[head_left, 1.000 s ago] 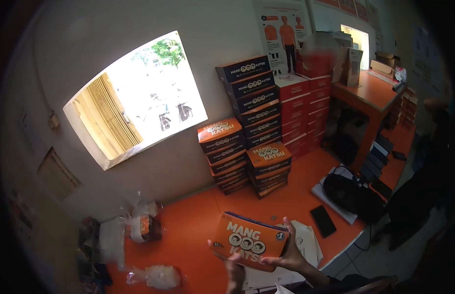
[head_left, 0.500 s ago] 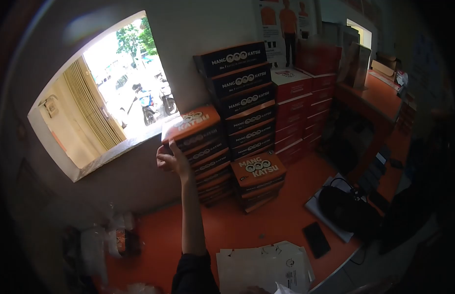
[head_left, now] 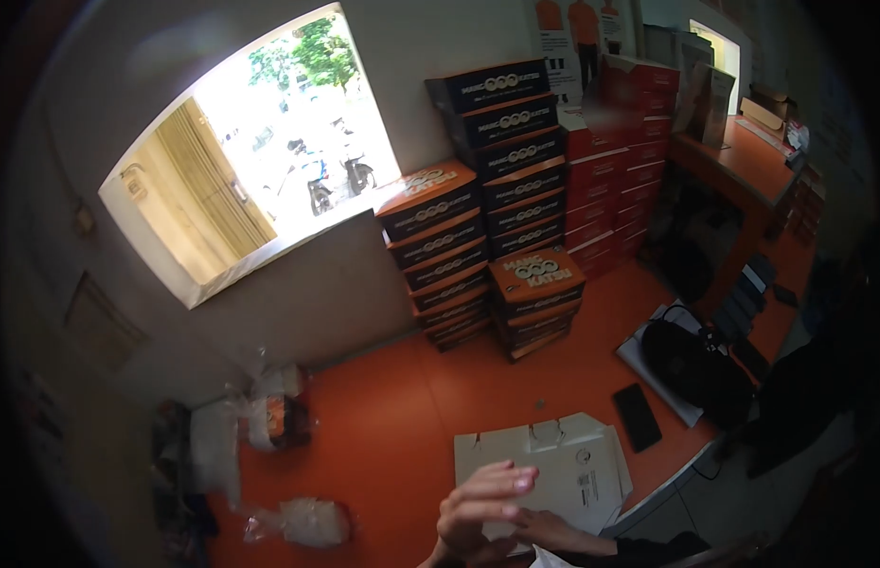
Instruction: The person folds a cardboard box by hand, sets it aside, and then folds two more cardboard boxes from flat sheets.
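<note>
Both hands are low in the head view, over a pile of flat white unfolded cartons [head_left: 563,459] on the orange counter [head_left: 383,426]. My left hand [head_left: 482,502] hovers with its fingers stretched toward the right, holding nothing. My right hand [head_left: 553,528] lies on the top sheet, partly under the left one. Against the wall stand stacks of folded orange-and-dark "Mang Katsu" boxes: a middle stack [head_left: 430,204], a short one [head_left: 536,279] in front and a tall one [head_left: 501,90] behind.
Red boxes [head_left: 615,161] are stacked right of the tall stack. A black phone [head_left: 637,417] and a black bag [head_left: 691,364] lie at the counter's right. Plastic bags [head_left: 269,417] sit at the left. A bright window [head_left: 260,161] opens in the wall.
A second ago both hands held a folded orange box. My left hand then set it on top of the middle stack. Now both hands are back down at the flat cartons.
</note>
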Action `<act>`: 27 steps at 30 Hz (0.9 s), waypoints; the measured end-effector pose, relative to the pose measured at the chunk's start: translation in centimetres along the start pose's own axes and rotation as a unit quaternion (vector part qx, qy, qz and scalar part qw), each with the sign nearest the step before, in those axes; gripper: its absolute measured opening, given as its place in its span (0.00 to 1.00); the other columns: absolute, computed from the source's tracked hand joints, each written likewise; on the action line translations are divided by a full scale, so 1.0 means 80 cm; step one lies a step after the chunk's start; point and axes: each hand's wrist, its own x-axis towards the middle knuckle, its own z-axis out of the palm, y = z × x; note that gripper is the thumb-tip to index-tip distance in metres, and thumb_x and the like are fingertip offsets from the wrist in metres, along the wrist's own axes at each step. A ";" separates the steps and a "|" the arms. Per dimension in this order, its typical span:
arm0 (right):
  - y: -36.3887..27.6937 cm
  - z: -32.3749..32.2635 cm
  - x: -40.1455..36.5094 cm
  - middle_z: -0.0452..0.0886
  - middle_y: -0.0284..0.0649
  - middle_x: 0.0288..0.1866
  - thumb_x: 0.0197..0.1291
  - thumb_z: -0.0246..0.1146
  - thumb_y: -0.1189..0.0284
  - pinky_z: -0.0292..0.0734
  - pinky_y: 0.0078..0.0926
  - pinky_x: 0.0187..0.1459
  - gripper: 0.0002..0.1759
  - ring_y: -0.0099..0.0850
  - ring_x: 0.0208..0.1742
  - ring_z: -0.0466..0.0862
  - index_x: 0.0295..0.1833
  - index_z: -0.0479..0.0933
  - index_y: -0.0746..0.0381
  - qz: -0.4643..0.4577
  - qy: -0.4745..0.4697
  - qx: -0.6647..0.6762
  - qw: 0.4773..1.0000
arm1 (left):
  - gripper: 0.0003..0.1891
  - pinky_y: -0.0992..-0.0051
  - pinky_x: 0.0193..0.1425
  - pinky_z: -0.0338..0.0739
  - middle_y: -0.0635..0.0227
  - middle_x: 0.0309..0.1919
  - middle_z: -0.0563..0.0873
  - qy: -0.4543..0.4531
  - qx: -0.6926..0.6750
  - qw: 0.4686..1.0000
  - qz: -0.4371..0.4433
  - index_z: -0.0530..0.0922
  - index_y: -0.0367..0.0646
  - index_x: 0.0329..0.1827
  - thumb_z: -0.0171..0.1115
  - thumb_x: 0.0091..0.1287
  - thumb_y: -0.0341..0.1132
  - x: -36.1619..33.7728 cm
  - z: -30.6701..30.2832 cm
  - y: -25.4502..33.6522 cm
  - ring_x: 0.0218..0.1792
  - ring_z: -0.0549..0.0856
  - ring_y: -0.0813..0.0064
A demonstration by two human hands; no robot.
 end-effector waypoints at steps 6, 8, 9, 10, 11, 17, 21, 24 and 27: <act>-0.019 -0.047 -0.012 0.74 0.46 0.59 0.53 0.66 0.65 0.73 0.41 0.53 0.22 0.47 0.56 0.76 0.55 0.77 0.55 0.019 -0.107 0.042 0.993 | 0.20 0.61 0.61 0.67 0.55 0.51 0.81 0.131 -0.040 0.989 -0.063 0.73 0.41 0.53 0.63 0.58 0.33 -0.062 -0.006 0.111 0.50 0.80 0.58; -0.004 -0.063 -0.011 0.81 0.45 0.47 0.54 0.64 0.64 0.75 0.38 0.47 0.19 0.42 0.48 0.82 0.51 0.79 0.56 0.090 -0.199 0.195 0.956 | 0.21 0.60 0.62 0.66 0.55 0.53 0.80 0.175 -0.021 0.979 -0.102 0.72 0.42 0.55 0.62 0.59 0.34 -0.083 -0.012 0.133 0.53 0.78 0.58; -0.007 -0.067 -0.018 0.83 0.45 0.33 0.58 0.61 0.68 0.76 0.33 0.40 0.13 0.38 0.36 0.84 0.47 0.81 0.60 0.062 -0.086 0.193 0.976 | 0.21 0.60 0.63 0.65 0.55 0.54 0.80 0.192 -0.015 0.974 -0.120 0.71 0.42 0.56 0.61 0.59 0.34 -0.092 -0.012 0.142 0.54 0.78 0.58; -0.016 -0.068 -0.026 0.83 0.45 0.33 0.58 0.60 0.69 0.76 0.32 0.39 0.13 0.37 0.35 0.84 0.47 0.81 0.61 0.096 -0.002 0.205 0.974 | 0.22 0.60 0.64 0.64 0.55 0.54 0.80 0.209 -0.009 0.968 -0.138 0.71 0.43 0.57 0.60 0.60 0.35 -0.101 -0.012 0.151 0.55 0.77 0.58; -0.034 -0.090 -0.025 0.83 0.45 0.32 0.59 0.59 0.70 0.77 0.31 0.37 0.13 0.35 0.33 0.84 0.47 0.80 0.62 0.127 0.083 0.213 0.965 | 0.22 0.59 0.65 0.64 0.55 0.55 0.79 0.222 -0.003 0.963 -0.154 0.71 0.43 0.58 0.60 0.60 0.35 -0.106 -0.013 0.158 0.56 0.76 0.58; -0.117 -0.252 -0.042 0.83 0.43 0.31 0.59 0.58 0.73 0.77 0.27 0.32 0.11 0.31 0.29 0.84 0.45 0.80 0.63 0.219 0.347 0.207 0.888 | 0.25 0.58 0.70 0.59 0.55 0.59 0.77 0.205 0.030 0.952 -0.226 0.68 0.45 0.64 0.56 0.63 0.38 -0.097 0.016 0.172 0.63 0.72 0.57; -0.166 -0.311 -0.081 0.83 0.39 0.34 0.54 0.61 0.75 0.79 0.30 0.33 0.11 0.36 0.33 0.84 0.44 0.80 0.60 0.071 0.301 0.104 0.945 | 0.27 0.57 0.72 0.57 0.53 0.61 0.75 -0.138 0.391 0.887 -0.201 0.67 0.46 0.67 0.55 0.64 0.38 -0.054 0.061 0.171 0.67 0.69 0.57; -0.178 -0.314 -0.101 0.83 0.34 0.42 0.50 0.66 0.70 0.80 0.31 0.41 0.14 0.34 0.43 0.84 0.45 0.80 0.54 0.010 0.272 -0.020 0.962 | 0.20 0.59 0.46 0.78 0.51 0.37 0.85 -0.390 0.493 0.679 -0.379 0.72 0.46 0.58 0.56 0.61 0.36 -0.074 0.075 0.143 0.44 0.85 0.56; -0.191 -0.327 -0.116 0.79 0.33 0.37 0.49 0.68 0.76 0.77 0.33 0.48 0.11 0.35 0.47 0.81 0.41 0.82 0.56 -0.055 0.508 -0.023 0.859 | 0.15 0.54 0.33 0.76 0.51 0.26 0.84 -0.356 0.443 0.774 -0.278 0.76 0.45 0.51 0.57 0.64 0.40 -0.103 0.050 0.126 0.29 0.83 0.49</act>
